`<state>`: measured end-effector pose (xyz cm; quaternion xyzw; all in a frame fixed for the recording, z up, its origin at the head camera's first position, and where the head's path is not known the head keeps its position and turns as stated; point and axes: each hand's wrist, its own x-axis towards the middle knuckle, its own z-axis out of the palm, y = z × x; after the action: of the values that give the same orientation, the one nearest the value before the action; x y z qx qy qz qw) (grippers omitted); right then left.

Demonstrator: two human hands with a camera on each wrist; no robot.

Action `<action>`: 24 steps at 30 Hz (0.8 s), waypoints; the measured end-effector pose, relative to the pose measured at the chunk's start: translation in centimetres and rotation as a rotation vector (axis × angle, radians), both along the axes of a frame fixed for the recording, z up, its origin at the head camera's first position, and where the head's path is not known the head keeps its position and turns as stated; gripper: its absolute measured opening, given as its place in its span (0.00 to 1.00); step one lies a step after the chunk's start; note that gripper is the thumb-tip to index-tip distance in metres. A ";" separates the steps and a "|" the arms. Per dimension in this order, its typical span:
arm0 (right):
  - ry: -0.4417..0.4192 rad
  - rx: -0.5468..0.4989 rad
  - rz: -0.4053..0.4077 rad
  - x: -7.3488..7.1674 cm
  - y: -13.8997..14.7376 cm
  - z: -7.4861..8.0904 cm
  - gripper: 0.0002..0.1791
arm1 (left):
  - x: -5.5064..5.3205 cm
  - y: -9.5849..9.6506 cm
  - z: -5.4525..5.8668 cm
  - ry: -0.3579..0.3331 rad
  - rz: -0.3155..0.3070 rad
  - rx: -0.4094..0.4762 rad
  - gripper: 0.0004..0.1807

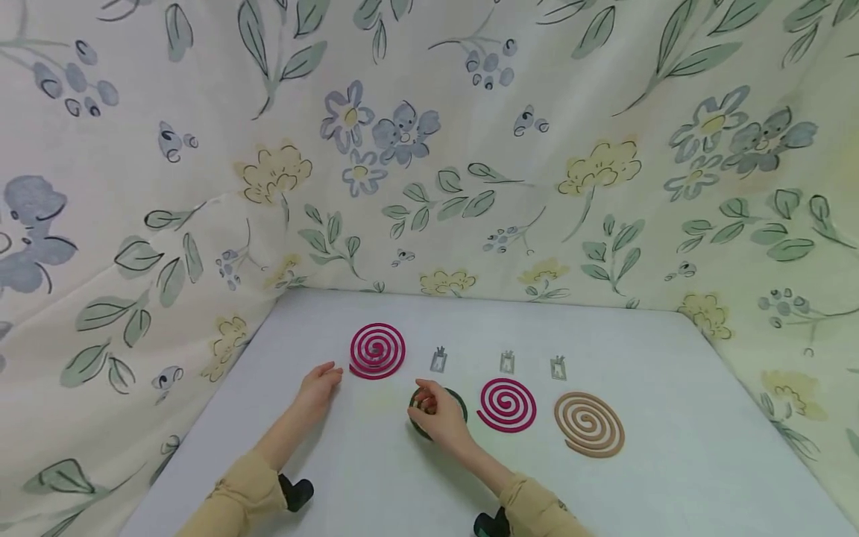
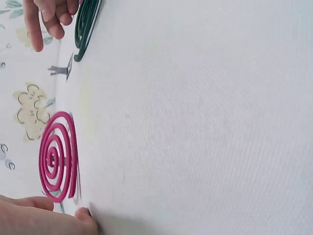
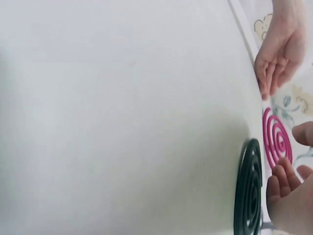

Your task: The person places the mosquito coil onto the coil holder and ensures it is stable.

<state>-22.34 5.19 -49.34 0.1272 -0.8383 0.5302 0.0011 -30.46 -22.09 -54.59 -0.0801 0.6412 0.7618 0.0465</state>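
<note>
Well apart and seemingly empty, the left hand (image 1: 319, 389) lies just beside the leftmost pink coil (image 1: 377, 350), the right hand (image 1: 441, 419) bends loosely over the green coil (image 3: 249, 190) on the table (image 1: 376, 485) — grasping or releasing, unclear — and lifting would call for a light pinch.

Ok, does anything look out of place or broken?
No breaks show, but the left pink coil looks out of line: it sits farther back than the other coils, roughly level with the metal stands.

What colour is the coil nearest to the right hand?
The coil is dark green; the right wrist view shows it best.
</note>
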 end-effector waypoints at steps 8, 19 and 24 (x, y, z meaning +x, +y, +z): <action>0.034 0.078 -0.024 0.8 3.6 0.4 0.26 | -3.2 -0.9 -6.1 0.051 0.170 -0.096 0.28; 0.045 0.218 -0.163 2.4 7.1 0.5 0.27 | 4.8 7.0 7.2 0.084 0.018 -0.279 0.27; 0.000 0.208 -0.168 2.8 7.8 0.4 0.25 | 4.7 7.9 7.1 0.111 -0.170 -0.359 0.26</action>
<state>-19.50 13.03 -48.99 0.0557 -0.8963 0.4387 0.0323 -25.75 -14.19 -47.52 0.0095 0.7727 0.6319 0.0603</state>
